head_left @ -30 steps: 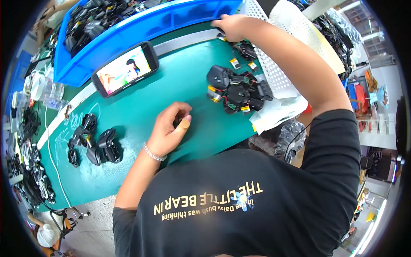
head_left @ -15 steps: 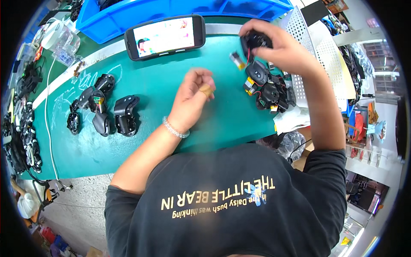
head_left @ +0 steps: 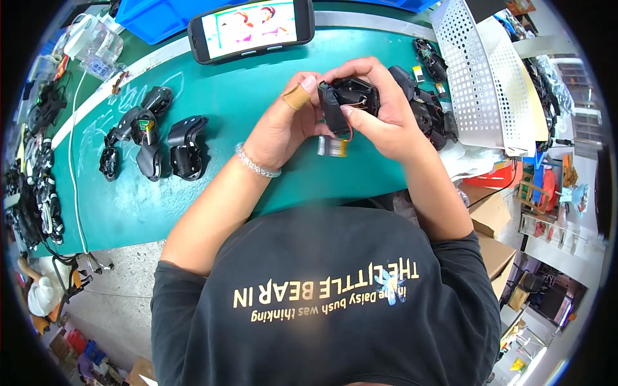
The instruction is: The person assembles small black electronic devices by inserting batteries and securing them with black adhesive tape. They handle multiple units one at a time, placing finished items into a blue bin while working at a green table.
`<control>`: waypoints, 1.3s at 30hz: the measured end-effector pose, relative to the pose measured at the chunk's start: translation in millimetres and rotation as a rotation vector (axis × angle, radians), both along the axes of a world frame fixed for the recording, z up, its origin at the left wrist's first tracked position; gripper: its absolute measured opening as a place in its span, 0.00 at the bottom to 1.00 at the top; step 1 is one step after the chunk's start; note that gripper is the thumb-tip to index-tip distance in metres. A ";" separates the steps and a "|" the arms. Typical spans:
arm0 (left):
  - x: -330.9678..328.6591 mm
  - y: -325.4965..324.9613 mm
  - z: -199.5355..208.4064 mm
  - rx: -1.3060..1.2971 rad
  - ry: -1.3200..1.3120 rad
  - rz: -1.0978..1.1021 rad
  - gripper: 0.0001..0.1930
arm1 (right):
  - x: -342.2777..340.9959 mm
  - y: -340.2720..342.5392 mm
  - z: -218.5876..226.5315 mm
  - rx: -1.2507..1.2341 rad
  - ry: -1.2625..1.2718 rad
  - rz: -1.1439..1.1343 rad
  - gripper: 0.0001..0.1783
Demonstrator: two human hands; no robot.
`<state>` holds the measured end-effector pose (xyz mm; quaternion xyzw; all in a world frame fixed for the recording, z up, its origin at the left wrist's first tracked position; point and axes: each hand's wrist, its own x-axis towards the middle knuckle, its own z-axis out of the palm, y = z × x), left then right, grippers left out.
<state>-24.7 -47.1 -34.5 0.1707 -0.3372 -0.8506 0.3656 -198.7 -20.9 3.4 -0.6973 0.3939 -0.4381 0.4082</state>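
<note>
Over the middle of the green bench, an opened black plastic housing is between my two hands. My right hand grips its right side, fingers curled over the top and thumb on the near part. Against its left edge are the fingers of my left hand, closed on it; the thumb wears a tan wrap. Below the housing a silver battery pack with a yellow end hangs by a red wire. Parts of the housing are hidden by my fingers.
Black housings lie grouped at left, and more black parts are piled right. A lit phone leans near blue bins. Beside the right pile stands a perforated metal panel; a white cable runs along the left.
My right hand has brought the housing and its battery from the right pile toward the middle. My left hand has moved slightly up and now holds the housing too.
</note>
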 end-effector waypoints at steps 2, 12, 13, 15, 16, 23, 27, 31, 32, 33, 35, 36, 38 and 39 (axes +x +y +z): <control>-1.0 3.1 5.6 -0.063 -0.064 0.012 0.23 | 5.5 0.8 -0.6 -0.105 0.044 -0.045 0.19; -5.7 5.3 1.5 -0.411 -0.325 0.060 0.22 | 3.3 3.6 18.6 -0.459 0.558 -0.181 0.23; -6.8 7.0 2.5 -0.458 -0.342 0.075 0.22 | 3.5 4.2 21.6 -0.468 0.591 -0.189 0.24; -5.0 5.8 2.1 -0.410 -0.319 0.051 0.21 | -0.5 -0.3 25.2 -0.495 0.657 -0.149 0.23; -3.5 5.1 2.1 -0.386 -0.309 0.038 0.21 | -3.2 -2.7 27.0 -0.508 0.689 -0.130 0.23; 6.8 -4.5 3.0 -0.079 0.044 -0.318 0.30 | -6.4 -8.5 64.3 -0.254 0.776 0.108 0.18; 2.9 1.0 6.4 -0.004 0.062 -0.254 0.27 | -3.0 -7.8 83.1 -0.147 0.760 0.159 0.15; 9.0 0.8 4.1 -0.008 -0.093 -0.247 0.28 | -0.1 -9.7 85.1 -0.140 0.667 0.190 0.14; 9.7 0.5 4.5 -0.020 -0.095 -0.251 0.27 | 0.0 -10.2 85.0 -0.150 0.656 0.204 0.14; 10.2 0.0 5.2 -0.031 -0.097 -0.255 0.27 | -0.1 -11.1 85.2 -0.158 0.644 0.218 0.14; 10.5 -0.9 5.5 -0.061 -0.104 -0.256 0.26 | -1.0 -13.5 84.6 -0.167 0.596 0.246 0.14; 9.8 -1.6 4.2 -0.083 -0.108 -0.253 0.25 | -2.8 -15.1 82.5 -0.169 0.561 0.259 0.14; 8.1 -0.3 6.2 -0.087 -0.134 -0.224 0.24 | -5.7 -18.4 74.2 -0.197 0.499 0.258 0.14; 6.9 3.3 10.9 -0.066 -0.156 -0.195 0.23 | -7.0 -19.9 65.8 -0.221 0.470 0.246 0.15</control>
